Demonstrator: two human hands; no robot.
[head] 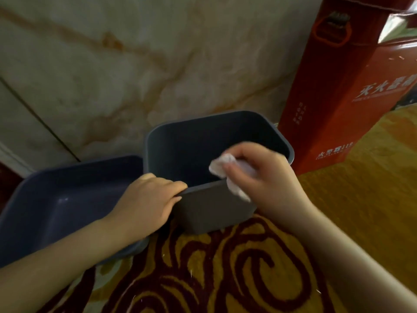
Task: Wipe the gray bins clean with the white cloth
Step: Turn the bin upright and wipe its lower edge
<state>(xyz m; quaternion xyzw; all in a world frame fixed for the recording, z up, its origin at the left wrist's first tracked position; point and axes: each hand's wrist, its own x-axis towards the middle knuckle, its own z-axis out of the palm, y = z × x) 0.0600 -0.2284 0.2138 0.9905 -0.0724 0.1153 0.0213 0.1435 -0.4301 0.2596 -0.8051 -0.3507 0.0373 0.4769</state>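
Observation:
A tall gray bin [203, 141] stands on the patterned carpet in the middle of the head view. My left hand [146, 204] grips its near rim at the left corner. My right hand [261, 177] holds a crumpled white cloth [222, 166] against the near rim on the right side, with part of the cloth hanging over the outer wall. A second, lower and wider gray bin [61, 206] sits to the left, touching the tall bin; my left forearm crosses over its near corner.
A tall red box [334, 105] with white lettering stands right behind the tall bin at the right. A marbled wall [135, 64] rises just behind both bins. Yellow and dark red carpet [214, 274] covers the floor in front.

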